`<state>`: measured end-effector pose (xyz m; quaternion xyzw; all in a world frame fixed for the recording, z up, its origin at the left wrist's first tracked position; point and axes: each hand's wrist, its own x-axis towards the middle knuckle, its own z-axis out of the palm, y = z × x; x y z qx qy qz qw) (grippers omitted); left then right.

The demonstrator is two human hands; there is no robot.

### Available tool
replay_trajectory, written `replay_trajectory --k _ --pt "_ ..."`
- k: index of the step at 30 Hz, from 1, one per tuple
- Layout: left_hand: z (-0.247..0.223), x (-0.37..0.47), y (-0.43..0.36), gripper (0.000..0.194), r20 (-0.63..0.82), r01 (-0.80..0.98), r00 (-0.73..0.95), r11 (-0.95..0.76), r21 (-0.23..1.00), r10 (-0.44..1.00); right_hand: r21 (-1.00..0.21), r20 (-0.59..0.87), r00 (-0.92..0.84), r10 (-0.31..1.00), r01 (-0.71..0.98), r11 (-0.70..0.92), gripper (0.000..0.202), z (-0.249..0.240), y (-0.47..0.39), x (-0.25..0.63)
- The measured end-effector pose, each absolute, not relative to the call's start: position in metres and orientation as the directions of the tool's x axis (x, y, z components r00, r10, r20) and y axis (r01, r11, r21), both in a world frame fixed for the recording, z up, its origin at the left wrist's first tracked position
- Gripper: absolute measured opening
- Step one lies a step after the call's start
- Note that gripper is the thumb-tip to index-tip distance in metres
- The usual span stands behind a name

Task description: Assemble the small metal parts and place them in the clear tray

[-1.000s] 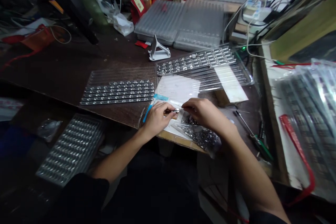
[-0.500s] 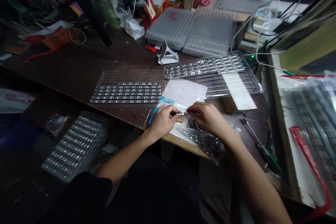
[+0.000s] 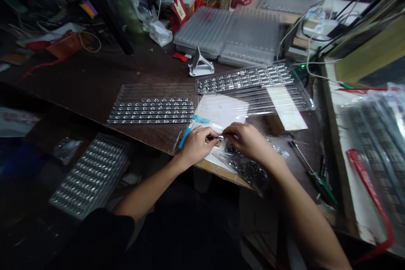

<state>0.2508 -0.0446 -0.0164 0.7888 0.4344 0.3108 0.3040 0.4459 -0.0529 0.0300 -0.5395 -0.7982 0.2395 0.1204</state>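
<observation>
My left hand (image 3: 198,143) pinches a small shiny metal piece (image 3: 220,138) between thumb and fingertips, over the front edge of the table. Close on its right, my right hand (image 3: 245,139) has its fingers pressed together at that piece; whatever they grip is too small to make out. Below my right hand lies a clear plastic bag (image 3: 249,168) of small dark parts. A white sheet (image 3: 221,107) is under and behind my hands. To the left, a clear ribbed tray (image 3: 152,112) holds rows of metal pieces; another such tray (image 3: 247,79), partly filled, lies behind.
A white-topped block (image 3: 286,107) props the right-hand tray. A screwdriver (image 3: 303,156) and green-handled tool (image 3: 325,187) lie at right. A white folding stand (image 3: 201,65) and stacked clear trays (image 3: 205,29) are farther back. A filled tray stack (image 3: 90,175) sits lower left.
My right hand has come slightly closer to the metal piece in my left hand, narrowing the gap between the fingertips. The whole view has shifted a little.
</observation>
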Motion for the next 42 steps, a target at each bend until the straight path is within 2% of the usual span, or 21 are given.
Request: replay_trajectory --k 11,20,30,33,35,38,40,42 --pt "-0.014 0.249 -0.046 0.005 0.266 0.473 0.410 -0.452 0.756 0.873 -0.505 -0.069 -0.397 0.915 0.805 0.311 0.022 0.028 -0.053 0.446" --pt "-0.018 0.248 -0.047 0.007 0.231 0.507 0.419 -0.437 0.742 0.878 -0.505 -0.099 -0.400 0.911 0.809 0.300 0.025 0.031 -0.055 0.445" --pt "-0.017 0.250 -0.049 0.009 0.255 0.510 0.399 -0.445 0.736 0.881 -0.373 -0.128 -0.252 0.959 0.908 0.189 0.021 0.026 -0.054 0.440" --pt "-0.014 0.246 -0.051 0.007 0.315 0.474 0.386 -0.479 0.739 0.867 -0.414 -0.109 -0.279 0.954 0.885 0.211 0.023 0.024 -0.054 0.437" --pt "-0.009 0.238 -0.044 0.005 0.355 0.465 0.346 -0.487 0.739 0.869 -0.486 -0.085 -0.317 0.945 0.841 0.238 0.024 0.024 -0.054 0.433" --pt "0.002 0.218 -0.011 0.015 0.376 0.519 0.271 -0.464 0.718 0.886 -0.581 -0.033 -0.402 0.915 0.753 0.309 0.023 0.023 -0.056 0.425" --pt "0.010 0.205 0.021 0.021 0.388 0.543 0.269 -0.472 0.694 0.881 -0.566 -0.032 -0.439 0.898 0.748 0.346 0.023 0.023 -0.058 0.420" --pt "0.015 0.197 0.051 0.020 0.373 0.589 0.325 -0.495 0.639 0.869 -0.484 -0.065 -0.451 0.890 0.795 0.367 0.022 0.025 -0.061 0.415"
